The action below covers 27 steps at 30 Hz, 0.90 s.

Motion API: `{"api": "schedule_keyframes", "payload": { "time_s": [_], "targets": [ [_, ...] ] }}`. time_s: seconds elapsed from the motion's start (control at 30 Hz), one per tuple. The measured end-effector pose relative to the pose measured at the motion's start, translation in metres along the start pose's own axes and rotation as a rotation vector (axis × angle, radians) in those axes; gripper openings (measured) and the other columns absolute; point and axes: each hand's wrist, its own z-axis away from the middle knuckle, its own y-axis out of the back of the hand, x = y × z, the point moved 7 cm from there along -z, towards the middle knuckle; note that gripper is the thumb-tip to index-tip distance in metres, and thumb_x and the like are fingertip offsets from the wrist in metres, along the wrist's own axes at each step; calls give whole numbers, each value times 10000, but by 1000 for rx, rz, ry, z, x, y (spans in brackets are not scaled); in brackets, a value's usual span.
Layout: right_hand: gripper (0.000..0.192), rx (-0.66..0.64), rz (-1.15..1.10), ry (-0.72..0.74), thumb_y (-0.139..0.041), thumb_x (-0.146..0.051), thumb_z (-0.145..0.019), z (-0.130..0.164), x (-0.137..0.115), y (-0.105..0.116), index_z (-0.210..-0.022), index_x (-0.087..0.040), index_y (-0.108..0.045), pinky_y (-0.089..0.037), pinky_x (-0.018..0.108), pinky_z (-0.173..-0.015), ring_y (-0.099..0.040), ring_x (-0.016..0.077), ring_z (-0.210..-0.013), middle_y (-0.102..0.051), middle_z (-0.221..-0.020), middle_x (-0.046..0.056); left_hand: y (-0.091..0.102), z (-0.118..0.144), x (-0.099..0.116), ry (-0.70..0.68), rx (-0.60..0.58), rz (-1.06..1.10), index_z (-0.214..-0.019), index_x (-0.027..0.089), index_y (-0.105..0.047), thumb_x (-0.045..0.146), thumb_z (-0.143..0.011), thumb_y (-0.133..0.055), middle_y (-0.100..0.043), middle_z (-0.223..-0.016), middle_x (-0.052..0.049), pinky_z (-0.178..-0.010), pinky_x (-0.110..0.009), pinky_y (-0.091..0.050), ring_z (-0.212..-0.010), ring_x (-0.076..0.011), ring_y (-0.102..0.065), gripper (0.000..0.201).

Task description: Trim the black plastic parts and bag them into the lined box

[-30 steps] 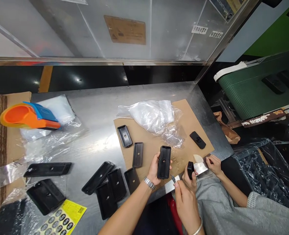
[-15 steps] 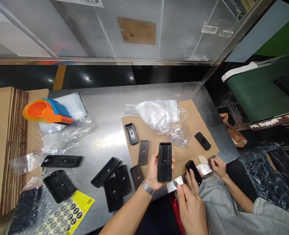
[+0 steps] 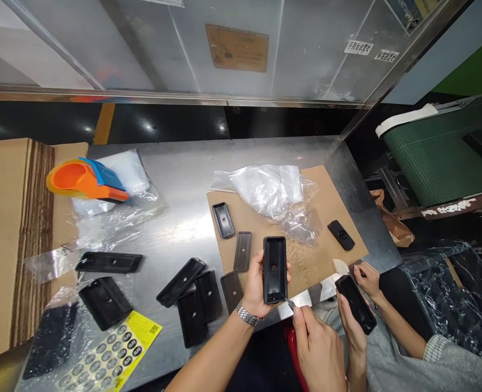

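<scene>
My left hand (image 3: 254, 291) is closed around a black plastic shell (image 3: 274, 269), a long shallow tray with a small hole in its floor, its hollow side facing me. My right hand (image 3: 320, 345) pinches a thin pointed tool (image 3: 290, 304); its tip is at the lower right corner of the shell. Whether it is a blade cannot be made out. Left of my left hand lie a brown-grey shell (image 3: 231, 291) and a flat grey one (image 3: 242, 251). Several black shells (image 3: 192, 317) rest on the metal table.
A co-worker's hand (image 3: 353, 321) holds another black shell (image 3: 356, 302) close beside my right hand. Plastic bags (image 3: 265, 190) lie on a cardboard sheet (image 3: 318, 177). To the left are a yellow sticker sheet (image 3: 145, 329), an orange and blue tape dispenser (image 3: 88, 179) and stacked cardboard (image 3: 4, 245).
The tool tip in my right hand has moved up to the shell's lower right corner. The co-worker's shell has shifted right and turned its hollow side up. The view has tilted slightly.
</scene>
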Motion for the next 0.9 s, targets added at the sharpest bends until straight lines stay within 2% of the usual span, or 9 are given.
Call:
{"api": "schedule_keyframes", "payload": {
  "time_s": [0.1,0.17,0.27,0.33,0.4,0.5,0.63,0.73,0.9],
  "targets": [
    [260,20,17,27,-456,-433,-800,-11,-4,9,-610,-295,-567,-268,223,-346,-525,129,-406,-558,-493,17,1,3,3,-44,10,-16,-848,132,-550,453,-788,-385,-631,-673,-74,-463,-243,-445,-503,-161,-589,366],
    [331,35,13,37,-376,-446,-835,-32,-3,24,-618,-292,-573,-295,221,-366,-535,130,-431,-552,-486,21,2,5,6,-80,19,-29,-863,130,-552,456,-785,-393,-632,-676,-72,-466,-248,-449,-505,-163,-589,371],
    [433,9,82,31,-263,-447,-870,-64,5,47,-637,-276,-586,-344,228,-419,-557,137,-490,-549,-483,32,5,8,9,-136,35,-52,-875,122,-565,461,-774,-413,-641,-690,-72,-472,-249,-452,-520,-166,-595,385],
    [444,-26,144,24,-263,-439,-874,-71,7,51,-647,-251,-596,-357,234,-448,-561,144,-511,-548,-478,37,7,11,12,-179,49,-63,-894,114,-576,470,-760,-431,-650,-702,-75,-478,-251,-457,-532,-168,-601,406],
    [416,-58,179,17,-305,-432,-866,-61,5,41,-660,-228,-603,-354,237,-465,-556,148,-511,-550,-479,40,9,14,14,-232,65,-78,-897,104,-589,486,-742,-449,-658,-717,-84,-474,-254,-460,-540,-173,-605,435],
    [385,-113,209,8,-346,-429,-855,-31,-5,10,-655,-213,-594,-322,233,-463,-528,139,-480,-550,-485,37,14,18,18,-307,92,-118,-846,88,-614,503,-712,-480,-664,-730,-100,-439,-250,-451,-544,-181,-606,456],
    [416,-269,266,-25,-288,-411,-878,-9,-16,-28,-637,-196,-550,-283,226,-473,-509,129,-492,-547,-513,33,19,20,22,-380,83,-127,-826,92,-626,508,-694,-499,-665,-732,-96,-425,-258,-453,-548,-188,-606,454],
    [434,-404,116,-63,-260,-428,-884,-8,-18,-39,-650,-181,-530,-289,209,-494,-491,113,-530,-533,-549,21,18,20,24,-367,46,-74,-855,105,-622,515,-711,-466,-661,-739,-85,-436,-261,-462,-555,-182,-603,461],
    [461,-472,-251,-279,-263,-521,-856,-6,-4,-42,-681,-165,-498,-208,190,-401,-270,63,-381,-291,-406,-75,17,17,32,-327,20,5,-841,114,-606,485,-763,-400,-647,-719,-80,-446,-237,-448,-538,-163,-596,431]
  ]
}}
